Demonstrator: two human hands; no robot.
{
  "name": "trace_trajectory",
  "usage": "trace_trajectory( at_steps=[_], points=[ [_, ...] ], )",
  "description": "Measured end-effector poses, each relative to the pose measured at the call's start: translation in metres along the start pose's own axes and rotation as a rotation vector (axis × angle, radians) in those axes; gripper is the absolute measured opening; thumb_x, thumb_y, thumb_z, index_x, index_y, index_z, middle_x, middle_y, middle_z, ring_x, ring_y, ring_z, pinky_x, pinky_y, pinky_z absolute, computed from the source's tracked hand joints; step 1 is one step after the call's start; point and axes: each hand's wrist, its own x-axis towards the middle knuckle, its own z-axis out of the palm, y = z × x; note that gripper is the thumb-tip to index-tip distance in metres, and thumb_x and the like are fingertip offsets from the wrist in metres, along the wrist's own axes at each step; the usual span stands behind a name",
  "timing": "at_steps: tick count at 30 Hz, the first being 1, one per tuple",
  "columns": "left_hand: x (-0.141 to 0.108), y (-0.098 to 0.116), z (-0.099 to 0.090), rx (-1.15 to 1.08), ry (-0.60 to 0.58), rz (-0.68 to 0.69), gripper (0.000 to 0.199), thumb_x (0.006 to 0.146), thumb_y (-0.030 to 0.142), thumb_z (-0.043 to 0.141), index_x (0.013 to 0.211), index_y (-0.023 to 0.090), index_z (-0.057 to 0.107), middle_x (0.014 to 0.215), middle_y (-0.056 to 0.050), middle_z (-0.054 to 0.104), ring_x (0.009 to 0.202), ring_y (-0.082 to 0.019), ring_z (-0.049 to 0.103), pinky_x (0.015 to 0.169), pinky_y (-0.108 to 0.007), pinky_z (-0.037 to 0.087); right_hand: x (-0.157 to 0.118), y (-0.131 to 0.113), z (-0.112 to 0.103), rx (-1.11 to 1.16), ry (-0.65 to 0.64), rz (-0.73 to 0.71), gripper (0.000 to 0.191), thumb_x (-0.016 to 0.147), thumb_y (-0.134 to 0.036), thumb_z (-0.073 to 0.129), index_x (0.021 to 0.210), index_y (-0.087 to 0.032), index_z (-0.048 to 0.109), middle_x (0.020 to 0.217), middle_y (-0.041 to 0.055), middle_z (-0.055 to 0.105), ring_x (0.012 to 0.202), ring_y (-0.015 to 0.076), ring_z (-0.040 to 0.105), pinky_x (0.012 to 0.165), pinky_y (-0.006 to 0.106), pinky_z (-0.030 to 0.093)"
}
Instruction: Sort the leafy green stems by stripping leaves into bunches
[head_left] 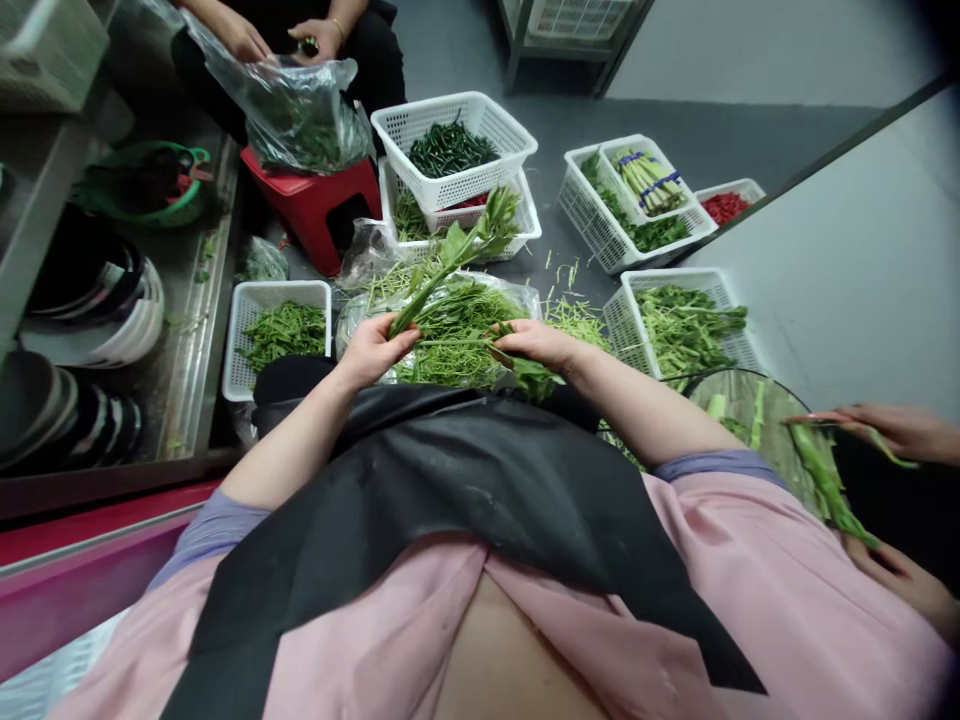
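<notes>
My left hand [375, 348] is closed around the stems of a leafy green stalk [442, 270], whose leafy tops point up and away to the right. My right hand [538, 342] pinches some leafy greens [534, 378], with leaves hanging below the fingers. A thin stem stretches between the two hands; which hand holds its ends is hard to make out. Below and beyond them spreads a heap of cut green stems [469, 308] on clear plastic.
Left stands a white basket [234, 345] of trimmed greens; right, another basket [626, 318] of leafy stalks. Baskets with green chillies [452, 150] stand ahead, near a red stool [352, 195]. A co-worker's hands [247, 38] work over a bag; another co-worker's hands [919, 430] hold stalks at right.
</notes>
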Motion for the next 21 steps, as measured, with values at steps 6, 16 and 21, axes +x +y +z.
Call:
trace_trajectory(
  at_steps=[6, 16, 21],
  points=[
    [-0.006, 0.006, 0.008, 0.154, 0.01, 0.031, 0.033, 0.072, 0.047, 0.065, 0.075, 0.015, 0.059, 0.057, 0.003, 0.049, 0.054, -0.009, 0.041, 0.05, -0.022, 0.033, 0.023, 0.029, 0.004, 0.251, 0.543, -0.233, 0.016, 0.075, -0.028, 0.058, 0.07, -0.02, 0.045, 0.052, -0.0097, 0.041, 0.045, 0.0053, 0.037, 0.045, 0.018, 0.032],
    [-0.001, 0.0, 0.006, 0.049, -0.104, -0.102, 0.033, 0.07, 0.045, 0.067, 0.076, 0.015, 0.056, 0.053, 0.006, 0.045, 0.047, -0.007, 0.036, 0.046, -0.021, 0.027, 0.007, -0.008, -0.003, -0.713, 0.403, -0.64, 0.017, 0.077, -0.034, 0.066, 0.082, -0.019, 0.061, 0.079, 0.0036, 0.063, 0.079, 0.0164, 0.059, 0.073, 0.029, 0.047],
    [0.002, -0.003, 0.016, 0.049, -0.118, -0.128, 0.03, 0.072, 0.042, 0.067, 0.074, 0.015, 0.054, 0.05, 0.006, 0.042, 0.044, -0.006, 0.035, 0.044, -0.021, 0.024, 0.03, -0.012, 0.029, -0.93, -0.055, -0.516, 0.018, 0.082, -0.029, 0.06, 0.088, -0.014, 0.068, 0.091, 0.0092, 0.067, 0.085, 0.0179, 0.062, 0.08, 0.031, 0.047]
  ],
)
